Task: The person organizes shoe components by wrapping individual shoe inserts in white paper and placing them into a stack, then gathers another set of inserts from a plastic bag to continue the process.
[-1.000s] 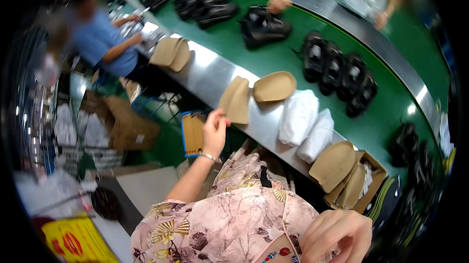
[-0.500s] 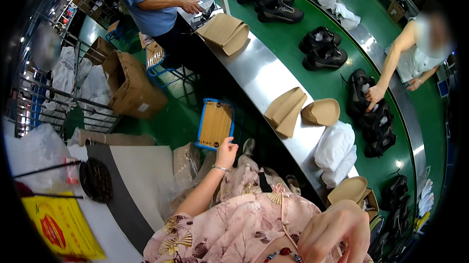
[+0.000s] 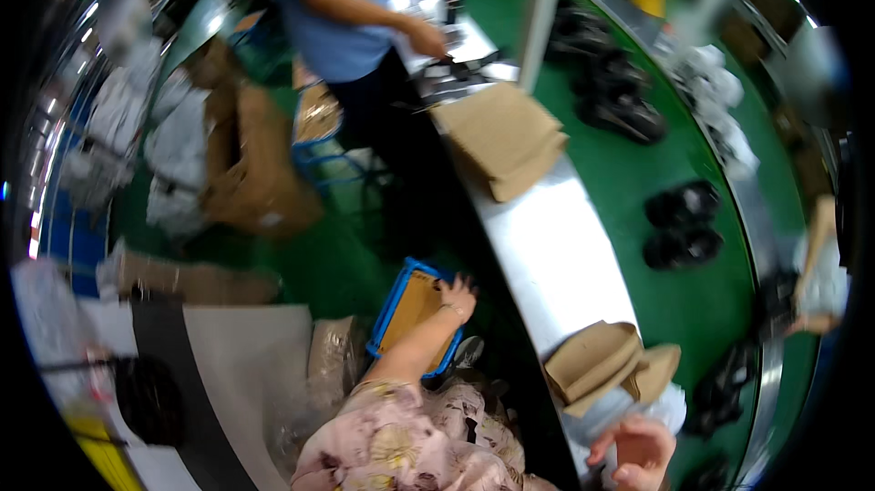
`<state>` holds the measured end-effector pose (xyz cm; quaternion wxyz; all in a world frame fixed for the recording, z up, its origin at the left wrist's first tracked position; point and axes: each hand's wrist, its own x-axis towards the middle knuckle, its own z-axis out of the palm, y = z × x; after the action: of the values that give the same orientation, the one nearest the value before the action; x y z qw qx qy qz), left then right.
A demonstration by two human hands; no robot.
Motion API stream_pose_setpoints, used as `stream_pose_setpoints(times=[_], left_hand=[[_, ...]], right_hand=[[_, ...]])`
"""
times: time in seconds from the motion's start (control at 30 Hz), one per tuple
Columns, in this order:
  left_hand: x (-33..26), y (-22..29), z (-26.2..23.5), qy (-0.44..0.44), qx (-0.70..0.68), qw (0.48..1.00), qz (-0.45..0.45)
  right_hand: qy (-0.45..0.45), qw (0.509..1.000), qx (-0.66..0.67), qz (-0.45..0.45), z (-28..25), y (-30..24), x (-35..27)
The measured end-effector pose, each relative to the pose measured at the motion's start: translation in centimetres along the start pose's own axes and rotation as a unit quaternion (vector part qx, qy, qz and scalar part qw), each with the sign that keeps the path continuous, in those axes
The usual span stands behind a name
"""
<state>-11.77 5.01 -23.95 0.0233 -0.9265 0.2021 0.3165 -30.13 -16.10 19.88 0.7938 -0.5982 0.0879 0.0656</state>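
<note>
My left hand (image 3: 458,298) is at the far right rim of a low blue-framed stool (image 3: 410,313) with a brown board seat. Its fingers are blurred but seem hooked over that rim. At the lower right, my right hand (image 3: 641,456) hangs with loosely curled fingers apart from the thumb and nothing visible between them. It is close to a white plastic bag (image 3: 670,407) and brown cardboard shoe inserts (image 3: 592,363) on the metal-topped table (image 3: 556,263).
A stack of cardboard inserts (image 3: 506,135) sits farther along the table, near a person in blue (image 3: 328,26) handling small dark parts. Black shoes (image 3: 682,227) stand on the green conveyor (image 3: 674,309). A carton (image 3: 260,163) and a grey bench (image 3: 246,354) are at left.
The view has shifted, with some blur. The stool has come nearer and turned, and my left hand has moved from its near corner to its far right rim. My right hand has lowered and opened.
</note>
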Motion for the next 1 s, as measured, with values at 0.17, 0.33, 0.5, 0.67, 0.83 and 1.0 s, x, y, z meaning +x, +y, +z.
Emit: stream_pose_setpoints(times=[0.17, 0.33, 0.5, 0.67, 0.83, 1.0], left_hand=[[2.5, -2.1, -0.1, -0.066, 0.004, 0.998, -0.019], [1.3, -2.8, -0.2, -0.088, -0.067, 0.993, -0.04], [2.2, -1.9, 0.9, -0.045, -0.109, 0.991, -0.057], [1.2, -2.7, 0.7, -0.059, -0.141, 0.986, -0.072], [2.0, -5.9, 0.8, -0.043, -0.107, 0.983, -0.142], [-0.6, -16.6, 2.4, -0.007, -0.188, 0.947, -0.26]], right_hand=[[-0.017, 0.996, -0.032, 0.085, -4.5, 6.4, 0.6], [-0.006, 0.994, -0.09, 0.066, -2.5, 7.3, 4.0], [-0.056, 0.995, -0.057, 0.063, -0.3, 7.7, 5.9], [-0.103, 0.988, -0.084, 0.074, 1.0, 7.9, 5.6], [-0.07, 0.993, -0.075, 0.057, -0.3, 7.1, 4.5], [0.03, 0.995, -0.099, 0.001, -7.3, 8.7, 0.3]])
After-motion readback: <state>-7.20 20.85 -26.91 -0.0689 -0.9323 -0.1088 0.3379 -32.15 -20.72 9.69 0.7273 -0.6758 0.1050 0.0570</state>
